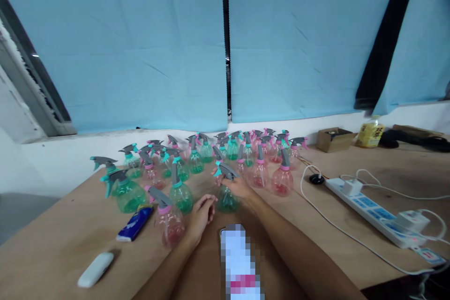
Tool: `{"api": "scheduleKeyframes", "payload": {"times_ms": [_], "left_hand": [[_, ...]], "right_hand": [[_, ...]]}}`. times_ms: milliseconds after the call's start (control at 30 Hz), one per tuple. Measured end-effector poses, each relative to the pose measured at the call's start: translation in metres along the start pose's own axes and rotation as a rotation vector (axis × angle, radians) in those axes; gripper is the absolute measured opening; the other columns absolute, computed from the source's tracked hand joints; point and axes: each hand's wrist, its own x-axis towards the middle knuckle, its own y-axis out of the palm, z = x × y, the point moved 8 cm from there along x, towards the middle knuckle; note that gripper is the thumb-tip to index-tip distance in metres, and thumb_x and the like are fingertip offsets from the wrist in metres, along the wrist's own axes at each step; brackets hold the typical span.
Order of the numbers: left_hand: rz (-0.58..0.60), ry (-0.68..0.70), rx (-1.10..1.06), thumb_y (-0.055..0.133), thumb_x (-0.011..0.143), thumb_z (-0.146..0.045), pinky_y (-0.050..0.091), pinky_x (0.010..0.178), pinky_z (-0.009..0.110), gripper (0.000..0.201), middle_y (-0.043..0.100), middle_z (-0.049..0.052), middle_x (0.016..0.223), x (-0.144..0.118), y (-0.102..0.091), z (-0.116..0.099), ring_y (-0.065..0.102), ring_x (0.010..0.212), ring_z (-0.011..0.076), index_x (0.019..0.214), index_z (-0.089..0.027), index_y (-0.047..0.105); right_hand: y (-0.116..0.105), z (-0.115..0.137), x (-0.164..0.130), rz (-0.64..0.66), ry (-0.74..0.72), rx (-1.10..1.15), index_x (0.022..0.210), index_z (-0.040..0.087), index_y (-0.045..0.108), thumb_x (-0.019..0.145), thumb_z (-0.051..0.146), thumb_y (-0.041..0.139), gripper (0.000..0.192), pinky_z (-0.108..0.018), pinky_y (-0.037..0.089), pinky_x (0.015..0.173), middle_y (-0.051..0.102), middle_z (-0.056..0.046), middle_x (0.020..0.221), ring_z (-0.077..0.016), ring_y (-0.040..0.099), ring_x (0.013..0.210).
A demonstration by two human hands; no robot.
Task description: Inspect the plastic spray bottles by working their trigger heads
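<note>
My right hand (235,186) is wrapped round the neck of a green spray bottle (228,200) with a grey and teal trigger head, which stands near the middle of the table. Just left of it, my left hand (203,212) is closed, fingers curled in, with nothing visible in them. Beside the left hand is a pink spray bottle (169,225) with a grey and pink head. Another green spray bottle (181,196) stands behind the left hand. To the right of my right hand stand pink spray bottles, the nearest one (282,182) upright on the table.
Several more spray bottles (195,161) crowd the back. A blue packet (135,224) and a white case (95,269) lie at left. A phone (237,253), blurred out, is in front. At right are a power strip (369,211), cables, a cardboard box (333,140) and a yellow-labelled bottle (370,133).
</note>
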Motion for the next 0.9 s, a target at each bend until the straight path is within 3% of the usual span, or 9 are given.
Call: {"api": "scheduleKeyframes", "payload": {"times_ms": [200, 433, 667, 900], "left_hand": [[0.0, 0.007, -0.001, 0.059, 0.076, -0.047, 0.021, 0.038, 0.017, 0.028, 0.047, -0.007, 0.053, -0.001, 0.001, -0.003, 0.039, 0.039, 0.0069, 0.079, -0.019, 0.06], [-0.005, 0.003, 0.014, 0.058, 0.077, -0.047, 0.02, 0.038, 0.017, 0.028, 0.047, -0.008, 0.053, -0.001, 0.001, -0.002, 0.039, 0.039, 0.0067, 0.08, -0.019, 0.06], [0.0, -0.004, 0.022, 0.057, 0.076, -0.047, 0.021, 0.038, 0.017, 0.028, 0.047, -0.008, 0.053, 0.0, 0.0, 0.0, 0.039, 0.039, 0.0072, 0.08, -0.02, 0.059], [0.011, -0.017, 0.04, 0.057, 0.077, -0.051, 0.02, 0.039, 0.018, 0.032, 0.047, -0.008, 0.053, -0.001, 0.003, -0.003, 0.039, 0.039, 0.0071, 0.079, -0.019, 0.059]], "right_hand": [[0.008, -0.005, 0.001, 0.035, 0.062, 0.067, 0.082, 0.021, 0.066, 0.07, 0.012, 0.054, 0.019, -0.027, 0.052, 0.067, 0.064, 0.002, 0.073, -0.013, 0.061, 0.066], [0.012, -0.007, 0.005, 0.072, 0.023, 0.059, 0.098, 0.022, 0.068, 0.071, 0.012, 0.056, 0.031, -0.029, 0.052, 0.073, 0.069, 0.0, 0.084, -0.0136, 0.062, 0.07], [0.02, -0.003, 0.004, 0.191, 0.077, 0.114, 0.079, 0.02, 0.065, 0.068, 0.011, 0.053, 0.019, -0.026, 0.048, 0.066, 0.064, 0.002, 0.073, -0.0121, 0.059, 0.064], [0.02, -0.008, 0.004, 0.217, 0.086, 0.075, 0.091, 0.023, 0.069, 0.073, 0.017, 0.058, 0.022, -0.029, 0.048, 0.073, 0.067, 0.001, 0.082, -0.013, 0.06, 0.07]]}}
